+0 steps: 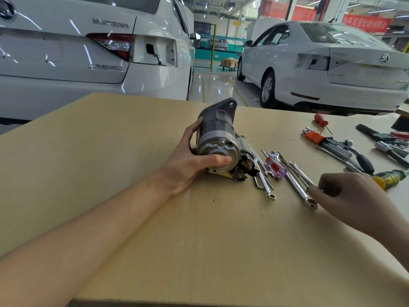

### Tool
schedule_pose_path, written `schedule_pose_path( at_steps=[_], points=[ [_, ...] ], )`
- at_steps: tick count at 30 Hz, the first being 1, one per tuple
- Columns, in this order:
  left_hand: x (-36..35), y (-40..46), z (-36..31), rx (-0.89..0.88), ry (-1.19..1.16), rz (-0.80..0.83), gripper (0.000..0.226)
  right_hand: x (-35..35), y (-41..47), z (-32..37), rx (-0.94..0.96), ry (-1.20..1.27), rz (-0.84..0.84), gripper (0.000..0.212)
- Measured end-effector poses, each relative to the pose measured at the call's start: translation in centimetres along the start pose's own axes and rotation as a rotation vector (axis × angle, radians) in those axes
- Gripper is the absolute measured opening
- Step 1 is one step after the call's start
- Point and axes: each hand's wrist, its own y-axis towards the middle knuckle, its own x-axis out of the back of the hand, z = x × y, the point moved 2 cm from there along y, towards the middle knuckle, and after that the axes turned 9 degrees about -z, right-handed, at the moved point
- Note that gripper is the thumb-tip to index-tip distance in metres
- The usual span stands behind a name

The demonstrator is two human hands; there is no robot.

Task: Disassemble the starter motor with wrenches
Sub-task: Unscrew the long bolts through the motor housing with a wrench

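Progress: basically at the start. Starter motor looks fully assembled: end cap on, the through-bolt heads on the end cap in place, solenoid side with its copper terminals attached. No loose parts from it on the surface that I can see. So everything is left: terminal nuts, through bolts, end cap, housing separation.

Where it is: motor lies on its side near the middle of the surface, just left of the tool spread. Long axis runs from near to far, tilted a little to the right at the far end. Round silver end cap faces the camera; mounting flange with the bolt hole points away, toward the white cars. Solenoid sits on the right, low side, touching the surface.

Left hand grips the motor body, fingers wrapped round the far-left side, thumb pressed across the end cap. Holding it steady, by the look of it.

Right hand is down on the row of wrenches to the right of the motor, fingers curled, pinching the near end of one wrench (which size, can't tell, hand covers that end). Judging from that, current step is tool selection, first fastener not yet touched.

Other kit lying about: red-and-clear screwdriver among the wrenches, hex key set in an orange holder further right, yellow-green tool beside the right hand.
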Motion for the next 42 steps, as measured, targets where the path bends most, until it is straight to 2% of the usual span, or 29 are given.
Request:
schedule_pose_path(
  at_steps=[3,5,8,9,11,13,15,18,23,29,32,35,37,39,42],
  points=[
    [0.1,0.1,0.1,0.005,-0.008,0.004,0.111,-0.4,-0.1,-0.1,0.002,-0.003,0.066,0.04],
    [0.1,0.2,0.1,0.006,-0.014,0.0,0.11,-0.2,0.0,-0.5,-0.049,0.073,0.05,0.04],
    [0.1,0.2,0.1,0.007,-0.013,0.001,0.108,0.3,0.9,-1.5,-0.161,0.153,-0.01,0.031],
    [0.1,0.2,0.1,0.006,-0.011,0.001,0.107,0.4,1.3,-1.8,-0.199,0.151,0.018,0.024],
    [0.1,0.2,0.1,0.002,-0.004,-0.005,0.106,0.1,2.1,-2.3,-0.303,0.192,0.177,0.014],
    [0.0,0.1,0.1,0.001,-0.003,-0.008,0.107,-0.2,2.8,-2.3,-0.426,0.257,0.356,0.015],
    [0.1,0.1,0.1,0.003,-0.001,-0.007,0.108,-0.5,3.5,-2.2,-0.505,0.281,0.453,0.018],
    [0.1,0.1,0.1,0.003,0.009,-0.005,0.114,-0.5,4.4,-2.0,-0.521,0.25,0.561,0.023],
    [0.0,0.1,0.0,0.006,0.003,0.007,0.109,0.6,4.7,-2.2,-0.5,0.184,0.708,0.014],
    [0.1,0.1,0.0,0.011,-0.003,0.011,0.112,0.1,5.1,-1.6,-0.538,0.127,0.783,0.026],
    [0.1,0.1,0.1,0.012,-0.002,0.012,0.113,-0.4,5.1,-2.2,-0.574,0.164,0.753,0.034],
    [0.1,0.1,0.1,0.017,-0.014,0.008,0.111,-0.6,4.9,-3.1,-0.62,0.323,0.67,0.031],
    [0.2,0.2,0.2,0.019,-0.02,0.003,0.109,-0.3,5.2,-3.1,-0.645,0.519,0.522,0.017],
    [0.2,0.3,0.2,0.023,-0.019,0.0,0.112,0.0,5.8,-1.2,-0.64,0.854,0.399,0.009],
    [0.2,0.3,0.3,0.022,-0.007,0.006,0.114,-0.3,6.2,3.9,-0.558,1.306,0.363,0.009]
  ],
)
